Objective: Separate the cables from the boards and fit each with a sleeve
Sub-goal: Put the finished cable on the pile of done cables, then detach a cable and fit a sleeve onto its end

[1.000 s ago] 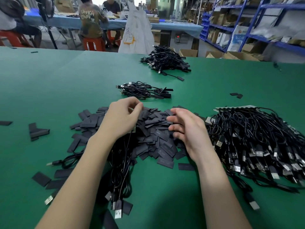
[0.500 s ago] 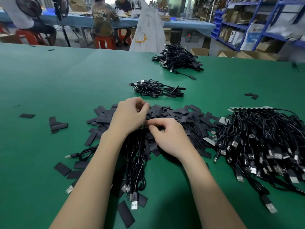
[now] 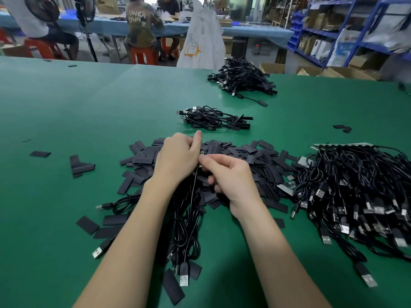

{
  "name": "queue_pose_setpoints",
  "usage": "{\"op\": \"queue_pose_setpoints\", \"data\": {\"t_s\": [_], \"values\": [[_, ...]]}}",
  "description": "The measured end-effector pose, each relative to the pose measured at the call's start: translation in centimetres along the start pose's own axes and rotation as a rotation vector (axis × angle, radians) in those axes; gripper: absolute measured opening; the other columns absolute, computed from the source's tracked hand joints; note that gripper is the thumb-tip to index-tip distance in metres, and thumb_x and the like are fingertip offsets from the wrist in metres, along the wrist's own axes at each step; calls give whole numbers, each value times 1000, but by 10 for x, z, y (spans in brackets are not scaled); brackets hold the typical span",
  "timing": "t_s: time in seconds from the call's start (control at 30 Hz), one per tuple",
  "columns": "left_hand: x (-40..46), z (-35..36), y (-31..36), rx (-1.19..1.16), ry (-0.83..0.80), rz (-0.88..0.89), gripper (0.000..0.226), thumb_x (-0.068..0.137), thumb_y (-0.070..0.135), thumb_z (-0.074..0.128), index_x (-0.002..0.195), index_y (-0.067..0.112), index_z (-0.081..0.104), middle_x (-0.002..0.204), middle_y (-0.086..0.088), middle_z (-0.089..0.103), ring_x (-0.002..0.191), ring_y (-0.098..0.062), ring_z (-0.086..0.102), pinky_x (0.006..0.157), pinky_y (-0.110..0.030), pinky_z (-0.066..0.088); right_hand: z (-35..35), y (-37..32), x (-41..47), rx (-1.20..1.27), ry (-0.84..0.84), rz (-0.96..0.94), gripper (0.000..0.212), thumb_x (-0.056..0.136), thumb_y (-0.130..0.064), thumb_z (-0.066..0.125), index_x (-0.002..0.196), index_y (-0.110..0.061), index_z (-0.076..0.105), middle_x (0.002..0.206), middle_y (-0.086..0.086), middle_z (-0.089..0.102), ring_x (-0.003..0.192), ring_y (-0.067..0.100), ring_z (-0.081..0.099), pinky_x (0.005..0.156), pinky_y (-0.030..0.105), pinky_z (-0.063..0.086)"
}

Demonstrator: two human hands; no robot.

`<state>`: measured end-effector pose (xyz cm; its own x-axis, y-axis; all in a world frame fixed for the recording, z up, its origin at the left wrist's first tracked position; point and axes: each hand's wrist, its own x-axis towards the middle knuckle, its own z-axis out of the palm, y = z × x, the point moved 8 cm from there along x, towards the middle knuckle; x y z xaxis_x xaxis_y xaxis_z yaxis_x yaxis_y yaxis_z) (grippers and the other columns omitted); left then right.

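Note:
A heap of flat black sleeves (image 3: pixel 240 156) lies in the middle of the green table (image 3: pixel 89 112). My left hand (image 3: pixel 178 158) grips the board ends of a bundle of black USB cables (image 3: pixel 186 221) that hangs toward me. Beside it, my right hand (image 3: pixel 231 178) pinches at a small board (image 3: pixel 201 154) between the two hands; what its fingers hold is mostly hidden. A large pile of cables on boards (image 3: pixel 360 196) lies at the right.
A small pile of sleeved cables (image 3: pixel 213 120) lies beyond the sleeves, and a bigger one (image 3: pixel 242 77) farther back. Loose sleeves (image 3: pixel 81 165) are scattered at the left. People sit at a blue table behind, with shelving at the right.
My right hand came in from the right across the sleeve heap to meet my left hand at the cable ends. My left hand stayed on the bundle.

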<state>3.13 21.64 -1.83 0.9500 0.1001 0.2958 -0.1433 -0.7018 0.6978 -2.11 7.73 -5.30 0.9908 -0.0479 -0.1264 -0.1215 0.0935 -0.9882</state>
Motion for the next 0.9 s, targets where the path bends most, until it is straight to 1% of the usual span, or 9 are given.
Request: {"op": "queue_pose_setpoints", "data": {"t_s": [0.03,0.1,0.17,0.23,0.27,0.33,0.4,0.6,0.9], "values": [[0,1,1,2,-2,9,67,104,43,45,41,19,45,33,2,33,45,-21,30,49,-35,26,-1,2,0,12,12,13,6,87,-22,79,90,-17,77,62,-10,69,44,3,46,41,15,34],[1,1,4,-3,10,26,70,104,41,46,41,13,31,34,2,30,41,-18,27,48,-34,24,-3,4,1,30,16,38,4,85,-21,81,85,-18,78,62,-10,69,43,2,45,41,14,33],[0,0,7,-2,26,44,69,104,39,45,44,15,24,33,1,26,40,-18,26,48,-35,24,-4,7,3,63,10,72,5,84,-19,82,80,-18,78,64,-9,71,44,2,43,40,14,33],[0,0,11,12,37,66,66,106,36,43,46,15,24,36,3,23,40,-17,24,50,-37,25,-4,11,4,94,5,109,5,83,-18,82,80,-18,78,66,-9,72,46,3,42,41,13,34],[-1,0,12,20,45,75,66,107,35,41,46,15,25,38,4,24,42,-20,27,52,-38,25,-3,13,4,115,0,127,4,83,-17,82,81,-17,79,67,-8,72,47,3,41,42,13,33],[-1,-1,14,28,59,81,66,108,33,39,47,12,27,42,-3,28,45,-26,32,55,-39,25,-1,16,5,181,-17,163,3,83,-14,81,84,-15,78,67,-7,70,47,2,40,41,12,32],[-2,-3,16,30,70,81,66,108,32,37,46,11,28,44,-6,30,48,-29,34,57,-39,25,1,17,5,254,-42,196,3,84,-10,79,85,-12,77,64,-7,68,44,1,39,40,12,30],[-4,-4,23,21,107,73,65,108,25,38,45,12,25,43,-4,26,45,-20,30,60,-38,16,4,17,3,386,-90,243,5,85,-3,76,83,-7,74,60,-4,64,41,1,39,38,10,29],[-5,-1,22,-24,109,58,63,107,22,39,47,11,26,42,-5,29,45,-20,32,58,-36,14,3,17,2,428,-80,265,6,85,0,75,81,-3,72,57,-1,64,40,1,41,38,9,32]]}}
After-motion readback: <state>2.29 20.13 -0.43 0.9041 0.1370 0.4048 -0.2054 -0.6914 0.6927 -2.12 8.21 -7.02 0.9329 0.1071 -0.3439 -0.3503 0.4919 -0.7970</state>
